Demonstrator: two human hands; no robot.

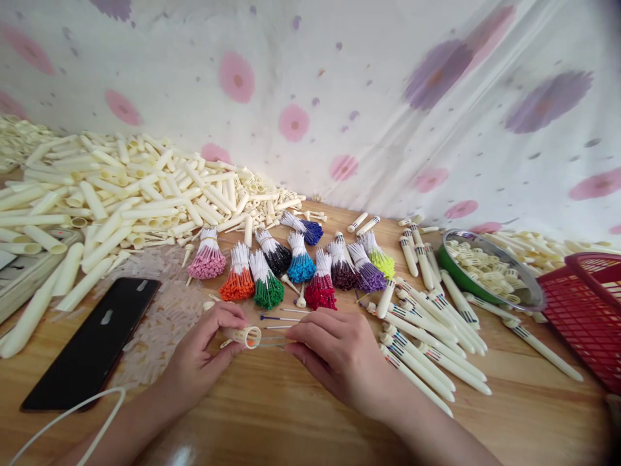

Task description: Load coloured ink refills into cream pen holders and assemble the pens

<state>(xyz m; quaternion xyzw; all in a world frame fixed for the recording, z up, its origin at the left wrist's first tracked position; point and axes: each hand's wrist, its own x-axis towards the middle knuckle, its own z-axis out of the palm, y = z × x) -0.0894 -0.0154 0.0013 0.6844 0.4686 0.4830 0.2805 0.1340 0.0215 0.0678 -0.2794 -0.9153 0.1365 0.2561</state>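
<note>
My left hand [204,356] pinches a short, hollow cream pen barrel piece [237,335], its round open end turned to the right. A bit of orange shows inside that opening. My right hand [342,356], fingers pressed together, holds thin pale pen refills [272,343] whose ends reach the opening; their exact number I cannot make out. Just beyond my fingers, loose refills with coloured tips [272,318] lie on the wooden table [257,414]. Behind them stand banded refill bundles in several colours, among them red [321,288], green [266,288] and orange [235,283].
Cream pen barrels [145,188] are heaped at the back left. A black phone [92,343] lies by a spread of small translucent pieces [160,323]. On the right are assembled multicolour pens [427,362], a green bowl [466,279] of cream parts and a red basket [587,310].
</note>
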